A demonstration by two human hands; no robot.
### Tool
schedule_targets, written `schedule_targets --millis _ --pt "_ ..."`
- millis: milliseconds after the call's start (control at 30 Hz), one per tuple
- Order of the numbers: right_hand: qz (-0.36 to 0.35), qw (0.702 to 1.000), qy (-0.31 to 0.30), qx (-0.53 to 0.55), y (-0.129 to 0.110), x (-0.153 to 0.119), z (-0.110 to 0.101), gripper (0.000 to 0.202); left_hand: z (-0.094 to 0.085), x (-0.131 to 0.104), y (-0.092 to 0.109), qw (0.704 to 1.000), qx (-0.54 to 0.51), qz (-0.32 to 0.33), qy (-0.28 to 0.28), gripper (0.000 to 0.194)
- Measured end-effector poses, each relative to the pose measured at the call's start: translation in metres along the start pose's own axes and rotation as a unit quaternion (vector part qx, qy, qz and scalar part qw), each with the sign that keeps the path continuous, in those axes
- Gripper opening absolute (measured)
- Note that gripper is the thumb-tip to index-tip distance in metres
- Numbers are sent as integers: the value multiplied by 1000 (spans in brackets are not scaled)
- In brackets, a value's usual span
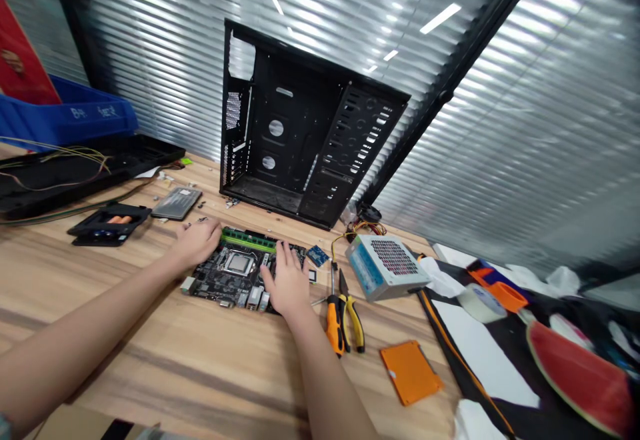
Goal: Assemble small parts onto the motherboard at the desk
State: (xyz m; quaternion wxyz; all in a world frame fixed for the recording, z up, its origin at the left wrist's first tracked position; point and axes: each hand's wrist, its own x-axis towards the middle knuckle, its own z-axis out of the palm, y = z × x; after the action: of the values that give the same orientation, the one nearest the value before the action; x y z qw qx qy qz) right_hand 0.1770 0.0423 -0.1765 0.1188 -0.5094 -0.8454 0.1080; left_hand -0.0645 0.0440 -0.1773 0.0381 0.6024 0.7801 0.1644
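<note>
A dark motherboard (pixel 213 280) lies flat on the wooden table, with a silver processor (pixel 239 264) seated in its socket. Green memory sticks (pixel 247 239) run along its far edge. My left hand (pixel 199 241) curls its fingers at the far left corner of the board, beside the end of the memory sticks; its fingertips are partly hidden. Over the board's right part lies my right hand (pixel 290 280), fingers stretched and thumb apart. Just right of that hand are a small blue circuit board (pixel 317 255), an orange-handled screwdriver (pixel 334 327) and yellow-black pliers (pixel 356 327).
Behind the board stands an open black computer case (pixel 295 127). A power supply (pixel 387 267) and an orange drive bracket (pixel 411 372) sit to the right. At left are a flat grey drive (pixel 177 203), a black cooler part (pixel 107 225), a black panel (pixel 150 150) and a blue bin (pixel 65 117).
</note>
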Motion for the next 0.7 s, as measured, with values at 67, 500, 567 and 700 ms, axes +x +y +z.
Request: schedule_targets --millis 67,500,567,700 --pt "0 1000 0 0 0 0 0 64 0 -1 1 1000 -17 -2 9 39" --pt "0 1000 4 -3 0 1 1 64 4 -2 0 985 -85 109 108 36" --pt "2 1000 7 0 0 1 1 65 4 -1 1 984 -80 116 109 36" --pt "2 1000 10 9 1 1 3 64 2 -2 2 987 -68 104 100 34"
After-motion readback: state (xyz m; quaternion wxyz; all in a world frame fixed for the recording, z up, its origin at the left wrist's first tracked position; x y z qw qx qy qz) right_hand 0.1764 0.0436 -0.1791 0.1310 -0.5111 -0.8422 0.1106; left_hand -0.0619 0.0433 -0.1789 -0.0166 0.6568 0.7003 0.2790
